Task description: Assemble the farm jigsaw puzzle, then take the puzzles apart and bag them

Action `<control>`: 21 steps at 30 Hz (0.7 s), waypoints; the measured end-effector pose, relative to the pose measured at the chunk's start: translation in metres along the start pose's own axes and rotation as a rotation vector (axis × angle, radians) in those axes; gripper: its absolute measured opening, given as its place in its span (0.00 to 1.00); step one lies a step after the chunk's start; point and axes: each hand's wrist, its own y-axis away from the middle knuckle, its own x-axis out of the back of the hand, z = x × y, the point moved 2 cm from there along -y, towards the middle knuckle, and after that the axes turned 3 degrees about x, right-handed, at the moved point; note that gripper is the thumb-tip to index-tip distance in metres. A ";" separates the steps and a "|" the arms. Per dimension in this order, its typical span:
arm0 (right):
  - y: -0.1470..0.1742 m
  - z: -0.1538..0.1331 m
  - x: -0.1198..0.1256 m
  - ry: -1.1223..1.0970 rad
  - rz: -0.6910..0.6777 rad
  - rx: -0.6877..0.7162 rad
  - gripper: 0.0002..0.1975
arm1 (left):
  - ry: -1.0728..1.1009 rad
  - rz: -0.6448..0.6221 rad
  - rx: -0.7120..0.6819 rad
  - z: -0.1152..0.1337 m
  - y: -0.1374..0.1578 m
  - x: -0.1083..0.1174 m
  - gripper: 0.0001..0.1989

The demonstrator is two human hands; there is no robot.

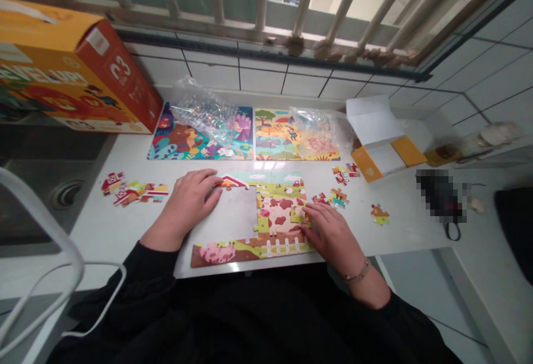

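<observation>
Right grip closed on a puzzle piece, left grip at the roof

The right grip (331, 230) is narrow, fingertips and thumb holding a small yellow-green piece (297, 215) over the cow's hindquarters; whether it is lifted or seated cannot be told. The left grip (195, 200) has its fingers together and the thumb slightly apart, at the left end of the red roof section (234, 182); pinching or merely resting, I cannot tell.

The farm puzzle (272, 192) lies on the counter (225, 219) between the two grips, with an unfilled gap just right of the left grip and the pig strip (219, 253) nearer the body. Barn pieces (129, 193) sit left of the left grip. Beyond the right grip are loose pieces (338, 198); a single piece (380, 214) lies farther right. The small yellow box (368, 166) stands beyond and to the right of that grip.
</observation>
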 end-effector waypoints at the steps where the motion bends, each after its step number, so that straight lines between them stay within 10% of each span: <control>1: -0.002 0.001 -0.001 -0.005 -0.007 -0.007 0.19 | 0.002 -0.002 0.003 0.000 0.000 0.000 0.16; 14: -0.002 -0.006 0.009 -0.065 -0.086 0.095 0.16 | 0.105 0.092 0.086 -0.011 0.004 0.010 0.22; 21: 0.005 -0.019 0.007 -0.144 -0.104 0.171 0.14 | -0.099 0.115 0.331 -0.062 0.036 0.043 0.21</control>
